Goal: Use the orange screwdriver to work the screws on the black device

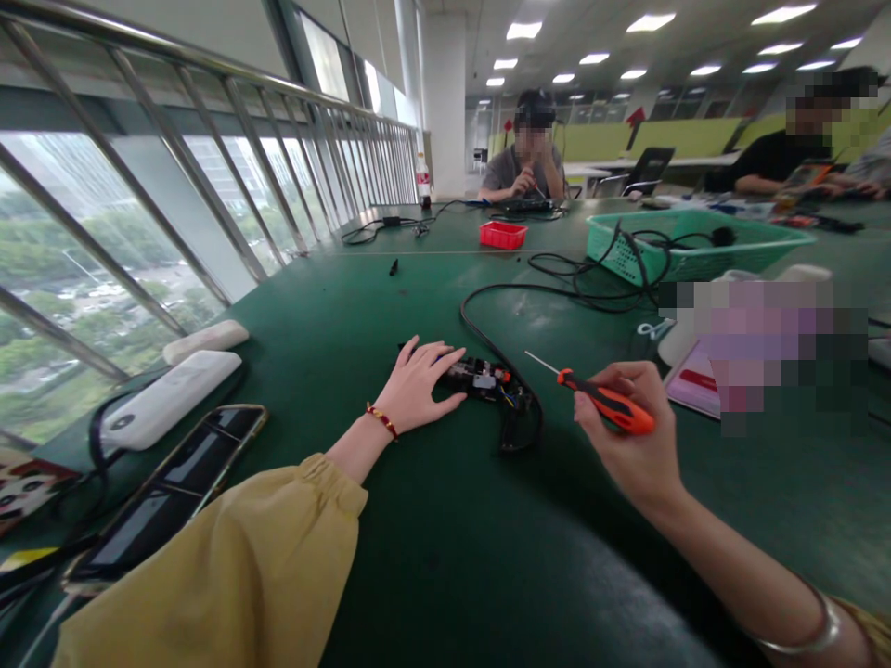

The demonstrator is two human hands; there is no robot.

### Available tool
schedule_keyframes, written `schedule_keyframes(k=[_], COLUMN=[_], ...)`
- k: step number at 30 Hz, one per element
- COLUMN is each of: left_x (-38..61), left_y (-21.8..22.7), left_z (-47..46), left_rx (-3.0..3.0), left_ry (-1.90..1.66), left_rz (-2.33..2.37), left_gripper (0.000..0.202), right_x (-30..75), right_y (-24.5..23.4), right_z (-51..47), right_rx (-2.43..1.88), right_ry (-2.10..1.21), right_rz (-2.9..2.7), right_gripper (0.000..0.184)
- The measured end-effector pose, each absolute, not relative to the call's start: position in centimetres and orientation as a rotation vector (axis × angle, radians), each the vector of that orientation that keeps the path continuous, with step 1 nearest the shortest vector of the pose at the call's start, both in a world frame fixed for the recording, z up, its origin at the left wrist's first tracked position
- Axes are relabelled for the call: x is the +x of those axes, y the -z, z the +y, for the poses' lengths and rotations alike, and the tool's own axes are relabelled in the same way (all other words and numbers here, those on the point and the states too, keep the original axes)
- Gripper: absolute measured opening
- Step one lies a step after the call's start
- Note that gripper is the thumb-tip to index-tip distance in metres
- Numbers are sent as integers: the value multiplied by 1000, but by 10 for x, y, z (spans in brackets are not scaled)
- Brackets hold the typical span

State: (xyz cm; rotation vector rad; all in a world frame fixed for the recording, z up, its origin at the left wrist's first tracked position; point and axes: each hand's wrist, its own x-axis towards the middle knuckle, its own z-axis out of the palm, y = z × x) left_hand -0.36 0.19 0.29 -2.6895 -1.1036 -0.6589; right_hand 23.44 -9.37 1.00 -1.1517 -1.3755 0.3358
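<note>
A black corded device (480,378) with its insides exposed lies on the green table. Small wires and orange parts show at its right end, beside a curved black piece of housing (513,434). My left hand (421,385) rests over the device's left part, fingers spread, hiding that end. In my right hand (630,427) is an orange and black screwdriver (605,401), gripped by its handle. Its thin metal shaft points up and left, and the tip is in the air to the right of the device, apart from it.
A black cable (480,301) runs from the device toward a green basket (703,269). Beyond sits a small red tray (502,236). A phone (174,492) and a white power strip (171,399) lie at left, near the railing (209,60). Other people sit across the table.
</note>
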Motion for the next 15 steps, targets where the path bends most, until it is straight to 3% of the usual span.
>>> schedule_keyframes(k=[15], left_x=[7], left_y=[-3], left_z=[-3], left_rx=[-2663], left_ry=[512], left_rz=[-1214], left_gripper=[49], right_x=[233], right_y=[-12], right_z=[-100], right_rx=[-1093], right_ry=[-507], right_rz=[-1334], right_gripper=[16])
